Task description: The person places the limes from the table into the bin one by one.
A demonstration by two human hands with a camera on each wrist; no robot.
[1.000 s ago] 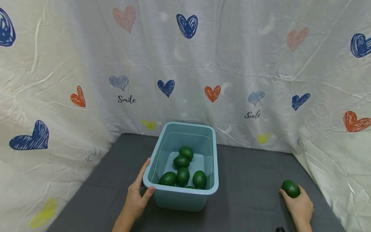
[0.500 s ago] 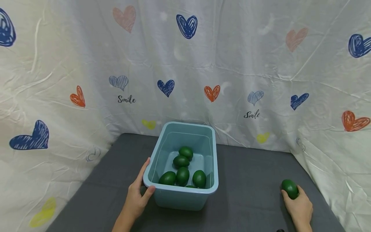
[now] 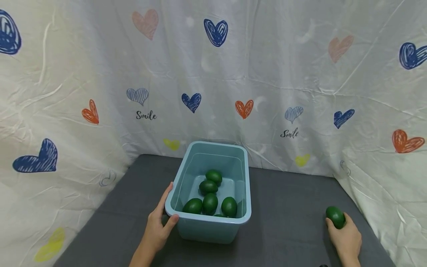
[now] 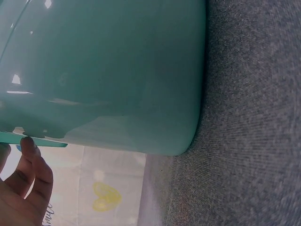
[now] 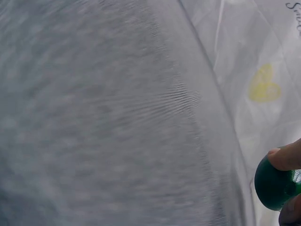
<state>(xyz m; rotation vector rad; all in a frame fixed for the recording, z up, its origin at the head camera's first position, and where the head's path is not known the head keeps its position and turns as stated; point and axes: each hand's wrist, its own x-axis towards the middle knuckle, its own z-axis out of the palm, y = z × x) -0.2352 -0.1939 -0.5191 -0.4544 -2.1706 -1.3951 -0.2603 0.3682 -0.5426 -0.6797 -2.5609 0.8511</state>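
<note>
In the head view, my left hand (image 3: 156, 226) grips the near left corner of a light blue plastic bin (image 3: 213, 228). Its thumb lies at the front rim and its fingers along the left side. The left wrist view shows curled fingers (image 4: 40, 174) at the bin's rim. Several smooth, dark green avocados (image 3: 210, 204) lie on the bin's floor; one is mostly hidden behind the front rim. Far to the right, my right hand (image 3: 346, 237) pinches another green avocado (image 3: 335, 217) between thumb and fingers, partly seen in the right wrist view too.
A dark grey cloth covers the table (image 3: 287, 207). Behind and beside it hangs a white curtain (image 3: 220, 74) printed with hearts. A small black object (image 3: 323, 265) shows at the bottom edge, left of the right forearm; its kind is unclear.
My right hand keeps hold of the avocado and has shifted only slightly. The left hand and bin stay in place; the head view tilts a little.
</note>
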